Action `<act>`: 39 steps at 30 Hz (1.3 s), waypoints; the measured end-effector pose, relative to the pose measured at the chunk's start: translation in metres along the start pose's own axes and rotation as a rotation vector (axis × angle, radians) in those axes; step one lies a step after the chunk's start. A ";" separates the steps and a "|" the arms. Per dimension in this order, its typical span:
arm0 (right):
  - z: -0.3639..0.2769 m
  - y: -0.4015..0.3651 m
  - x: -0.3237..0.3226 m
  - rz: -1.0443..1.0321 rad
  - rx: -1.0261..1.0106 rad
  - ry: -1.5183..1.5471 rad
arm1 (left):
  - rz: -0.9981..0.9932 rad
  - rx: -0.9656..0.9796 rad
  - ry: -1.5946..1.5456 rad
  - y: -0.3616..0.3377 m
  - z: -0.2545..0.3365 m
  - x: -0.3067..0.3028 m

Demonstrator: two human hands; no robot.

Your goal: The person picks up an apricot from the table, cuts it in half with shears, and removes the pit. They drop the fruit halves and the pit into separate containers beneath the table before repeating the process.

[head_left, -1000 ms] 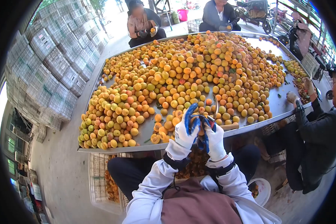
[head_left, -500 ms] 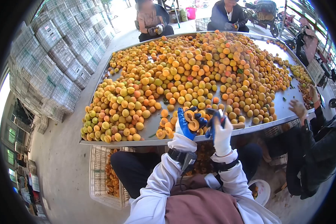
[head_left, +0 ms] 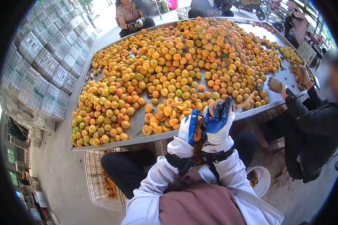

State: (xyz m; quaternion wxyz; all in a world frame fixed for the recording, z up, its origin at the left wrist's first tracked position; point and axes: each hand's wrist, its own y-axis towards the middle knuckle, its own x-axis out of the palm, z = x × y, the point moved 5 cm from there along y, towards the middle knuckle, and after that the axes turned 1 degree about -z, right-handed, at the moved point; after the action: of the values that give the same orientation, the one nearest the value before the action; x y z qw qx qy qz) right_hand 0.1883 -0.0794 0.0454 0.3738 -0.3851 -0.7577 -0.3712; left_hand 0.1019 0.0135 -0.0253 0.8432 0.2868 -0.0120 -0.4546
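My left hand (head_left: 189,126), in a white glove with a blue-coated palm, is at the table's near edge, seen edge-on with its fingers stretched upward. Orange apricot flesh (head_left: 197,134) shows just below its palm, between the two hands. Right beside it, my right hand (head_left: 218,120) wears the same kind of glove, its fingers curled around a tool with a curved, tan, wooden-looking handle (head_left: 245,101) that sticks out to the right. The tool's working end is hidden by the fingers. Split apricot halves (head_left: 172,111) lie heaped on the metal just beyond my left hand.
Whole apricots (head_left: 176,56) cover much of the raised-edge metal table (head_left: 135,139). Below it stand a plastic crate (head_left: 95,180) with apricot halves and a white bucket (head_left: 264,182). A co-worker (head_left: 308,138) sits at right; two people sit across. Crates (head_left: 45,71) are stacked left.
My left hand no longer shows the split apricot it held up; its fingers have straightened. Both hands have come closer together, and the right has turned. The view has shifted, so the table appears higher.
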 end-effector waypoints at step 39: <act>0.044 0.019 0.000 -0.190 0.299 0.390 | 0.012 -0.252 -0.508 0.024 0.005 -0.011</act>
State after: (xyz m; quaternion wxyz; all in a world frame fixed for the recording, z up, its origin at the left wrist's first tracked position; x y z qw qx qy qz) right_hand 0.1919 -0.0338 0.0309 0.5289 -0.1737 -0.7507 -0.3557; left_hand 0.1120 0.0298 -0.0069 0.8449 0.0567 -0.1679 -0.5048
